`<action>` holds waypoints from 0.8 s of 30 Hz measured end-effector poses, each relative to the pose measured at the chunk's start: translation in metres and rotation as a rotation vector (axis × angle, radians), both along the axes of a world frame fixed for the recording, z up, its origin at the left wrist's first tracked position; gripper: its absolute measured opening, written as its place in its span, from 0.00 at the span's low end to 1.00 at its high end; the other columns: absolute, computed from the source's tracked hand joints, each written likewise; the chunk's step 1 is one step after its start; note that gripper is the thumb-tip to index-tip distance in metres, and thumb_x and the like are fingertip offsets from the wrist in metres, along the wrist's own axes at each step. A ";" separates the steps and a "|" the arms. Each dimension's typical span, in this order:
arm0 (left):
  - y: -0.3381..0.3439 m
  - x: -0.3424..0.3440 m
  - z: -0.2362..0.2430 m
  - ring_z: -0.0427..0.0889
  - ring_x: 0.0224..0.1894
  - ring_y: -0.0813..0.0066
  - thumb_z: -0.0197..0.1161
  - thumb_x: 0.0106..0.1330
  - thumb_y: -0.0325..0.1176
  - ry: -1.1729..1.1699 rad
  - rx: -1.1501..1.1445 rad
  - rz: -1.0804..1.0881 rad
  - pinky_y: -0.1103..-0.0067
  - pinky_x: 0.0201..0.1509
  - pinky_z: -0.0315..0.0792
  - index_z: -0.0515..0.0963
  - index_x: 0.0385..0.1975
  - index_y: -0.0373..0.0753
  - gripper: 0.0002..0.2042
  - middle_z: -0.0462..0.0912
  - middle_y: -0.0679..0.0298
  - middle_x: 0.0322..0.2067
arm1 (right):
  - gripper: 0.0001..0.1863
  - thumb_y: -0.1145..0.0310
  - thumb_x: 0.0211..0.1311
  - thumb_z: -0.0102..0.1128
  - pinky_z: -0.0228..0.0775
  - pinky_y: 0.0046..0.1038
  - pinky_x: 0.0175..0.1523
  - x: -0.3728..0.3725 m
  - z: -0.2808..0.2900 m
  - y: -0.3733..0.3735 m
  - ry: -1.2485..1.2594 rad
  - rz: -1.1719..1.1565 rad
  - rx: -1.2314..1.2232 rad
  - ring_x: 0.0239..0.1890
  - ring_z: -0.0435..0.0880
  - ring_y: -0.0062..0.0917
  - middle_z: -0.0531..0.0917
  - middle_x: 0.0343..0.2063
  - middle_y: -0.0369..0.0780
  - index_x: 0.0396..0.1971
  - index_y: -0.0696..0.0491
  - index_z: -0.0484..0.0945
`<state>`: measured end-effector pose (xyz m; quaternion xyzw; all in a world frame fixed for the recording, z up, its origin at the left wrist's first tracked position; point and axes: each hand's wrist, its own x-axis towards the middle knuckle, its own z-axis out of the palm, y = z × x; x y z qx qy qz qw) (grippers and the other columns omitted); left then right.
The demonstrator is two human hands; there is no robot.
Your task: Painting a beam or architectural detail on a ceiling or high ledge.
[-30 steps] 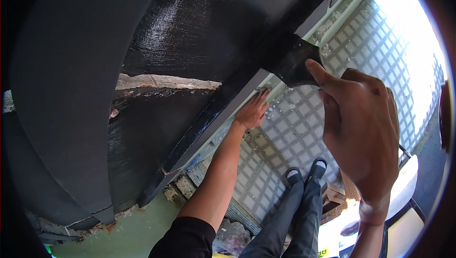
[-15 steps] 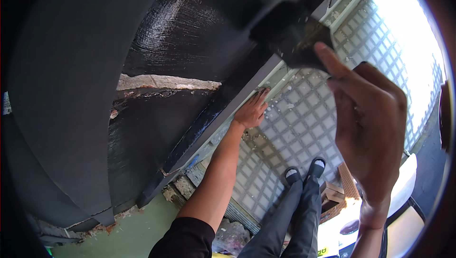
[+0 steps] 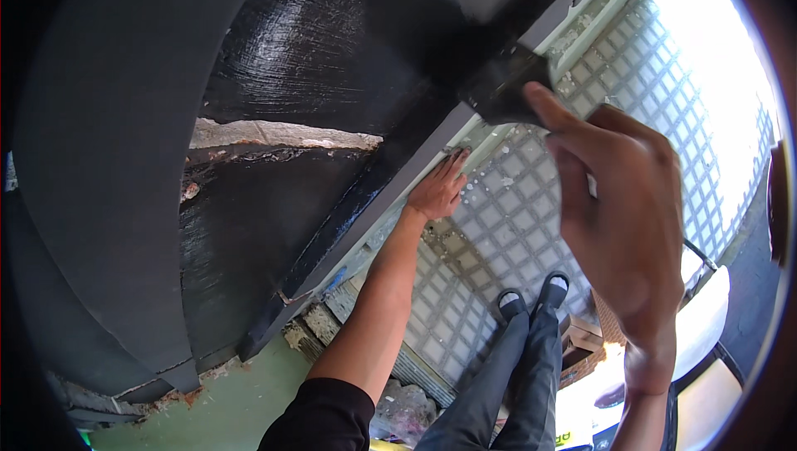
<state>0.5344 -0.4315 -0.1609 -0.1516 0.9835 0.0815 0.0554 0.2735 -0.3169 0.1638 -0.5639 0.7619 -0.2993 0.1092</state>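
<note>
Brush (image 3: 503, 91), wide and black, is gripped in the right hand (image 3: 624, 212) with a finger laid along it, presumably for control, its blurred head held at the dark frame strip (image 3: 417, 124), while the left hand (image 3: 437, 194), open and empty, is rested on the pale ledge (image 3: 481, 132), seemingly for support.

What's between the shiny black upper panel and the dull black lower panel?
In the head view: a rough, pale strip with a crumbly lower edge.

Passable between bare left hand (image 3: 436, 192) and bare right hand (image 3: 623, 210), above pale square-patterned flooring (image 3: 519, 219); blocked leftward by glossy black-painted surface (image 3: 307, 53), upward by broad black brush (image 3: 504, 84).
</note>
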 end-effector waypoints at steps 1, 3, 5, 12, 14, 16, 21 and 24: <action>0.001 -0.001 0.000 0.58 0.74 0.53 0.64 0.57 0.35 0.000 -0.007 -0.005 0.63 0.76 0.55 0.79 0.44 0.36 0.16 0.53 0.48 0.73 | 0.20 0.86 0.56 0.59 0.69 0.30 0.32 0.000 -0.007 -0.004 0.046 0.044 0.003 0.20 0.78 0.27 0.81 0.20 0.43 0.48 0.56 0.86; -0.002 0.008 -0.006 0.57 0.74 0.53 0.64 0.57 0.35 -0.011 -0.023 0.002 0.62 0.76 0.55 0.79 0.44 0.36 0.16 0.53 0.48 0.73 | 0.20 0.86 0.56 0.60 0.69 0.31 0.33 -0.001 0.004 -0.016 0.045 0.062 -0.099 0.20 0.78 0.29 0.81 0.20 0.43 0.48 0.56 0.86; -0.009 0.003 -0.011 0.57 0.74 0.54 0.64 0.57 0.35 0.103 0.290 0.091 0.62 0.76 0.55 0.78 0.44 0.36 0.16 0.53 0.48 0.73 | 0.20 0.83 0.59 0.60 0.68 0.29 0.32 0.001 0.006 -0.022 0.073 0.070 -0.194 0.20 0.78 0.26 0.80 0.19 0.42 0.51 0.53 0.85; 0.002 0.009 0.001 0.58 0.74 0.53 0.63 0.58 0.35 0.004 -0.028 0.012 0.63 0.76 0.56 0.78 0.44 0.36 0.16 0.53 0.47 0.73 | 0.29 0.86 0.52 0.63 0.59 0.24 0.25 0.000 -0.043 0.071 -0.344 -0.107 -0.307 0.18 0.68 0.19 0.73 0.17 0.38 0.58 0.56 0.81; 0.003 0.002 -0.001 0.58 0.74 0.53 0.62 0.58 0.34 -0.023 -0.062 -0.003 0.63 0.76 0.56 0.78 0.45 0.35 0.16 0.53 0.47 0.73 | 0.29 0.85 0.51 0.63 0.61 0.25 0.28 0.003 -0.065 0.120 -0.412 -0.171 -0.173 0.20 0.71 0.22 0.75 0.19 0.40 0.57 0.57 0.80; -0.002 0.004 0.012 0.56 0.75 0.52 0.63 0.58 0.33 0.000 -0.091 -0.019 0.62 0.76 0.55 0.77 0.46 0.34 0.17 0.51 0.47 0.74 | 0.29 0.83 0.50 0.64 0.68 0.29 0.34 0.011 -0.076 0.179 -0.441 -0.182 0.002 0.22 0.77 0.31 0.77 0.20 0.45 0.57 0.59 0.80; 0.052 -0.046 0.045 0.53 0.74 0.43 0.67 0.56 0.34 -0.086 0.015 0.267 0.58 0.75 0.55 0.76 0.49 0.34 0.21 0.48 0.43 0.73 | 0.26 0.74 0.58 0.63 0.70 0.26 0.60 0.022 -0.080 0.338 -0.903 -0.551 0.313 0.52 0.85 0.29 0.86 0.48 0.51 0.58 0.65 0.77; 0.107 -0.029 0.056 0.56 0.72 0.39 0.68 0.56 0.35 -0.050 0.171 0.481 0.57 0.74 0.58 0.75 0.53 0.35 0.24 0.55 0.41 0.70 | 0.26 0.75 0.58 0.62 0.69 0.27 0.62 0.025 -0.053 0.403 -0.988 -0.685 0.408 0.53 0.82 0.25 0.85 0.50 0.45 0.59 0.63 0.76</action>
